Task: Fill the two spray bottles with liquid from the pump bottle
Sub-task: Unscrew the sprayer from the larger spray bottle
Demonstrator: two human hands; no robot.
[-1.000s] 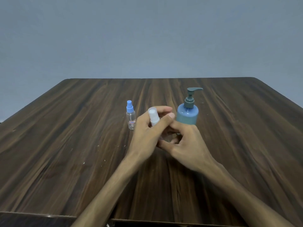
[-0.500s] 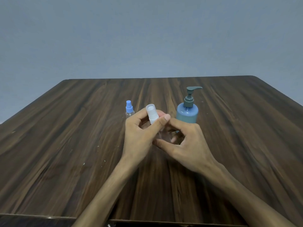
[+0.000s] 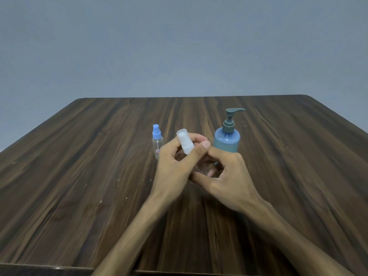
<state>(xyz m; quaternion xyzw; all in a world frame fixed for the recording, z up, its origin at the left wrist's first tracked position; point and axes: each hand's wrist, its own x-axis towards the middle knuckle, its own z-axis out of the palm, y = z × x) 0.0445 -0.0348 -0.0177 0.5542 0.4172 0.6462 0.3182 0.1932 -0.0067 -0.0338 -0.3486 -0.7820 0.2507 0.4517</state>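
A plain grey-blue wall [image 3: 179,46] stands behind a dark, wood-grain bench [image 3: 79,176] flecked with a few pale specks. On the bench a small clear spray bottle [image 3: 158,143] with a blue top stands upright; its little red-and-blue label is too small to read. To the right, well apart from it, stands a blue pump bottle [image 3: 227,139] with a grey-green pump, the spout pointing right. In front of both, above the bench, the left hand [image 3: 175,166] has a closed grip, thumb and fingers pinching the white cap [image 3: 185,143] of a second clear spray bottle [image 3: 201,169]. The right hand [image 3: 229,176] curls its grip round that bottle's clear body.
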